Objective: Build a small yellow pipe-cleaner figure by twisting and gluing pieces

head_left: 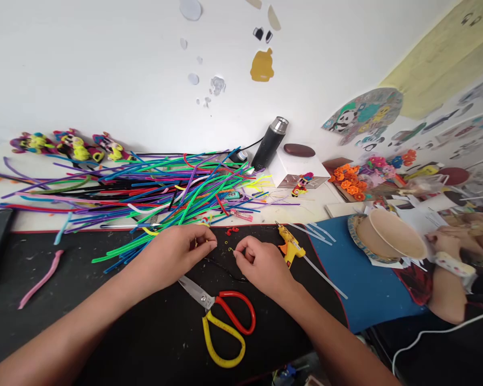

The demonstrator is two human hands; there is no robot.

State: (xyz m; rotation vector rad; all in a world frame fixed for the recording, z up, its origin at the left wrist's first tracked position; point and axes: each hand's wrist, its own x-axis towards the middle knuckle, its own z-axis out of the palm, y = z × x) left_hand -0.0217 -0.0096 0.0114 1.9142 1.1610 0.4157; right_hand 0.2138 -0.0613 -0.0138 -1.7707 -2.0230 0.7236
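Note:
My left hand is closed in a pinch above the black mat; whatever lies between its thumb and finger is hidden. Facing it, my right hand pinches a thin, tiny yellow wire with a curled end. Between the hands on the mat lie a small yellow ring and some red curled bits. Just below both hands, scissors with one red and one yellow handle rest on the mat. A dark thin strand runs behind the scissors.
A heap of colourful pipe cleaners spreads behind the mat. To the right are a yellow glue gun, glue sticks, a thermos, a white box and a bowl. Another person's arm rests at far right.

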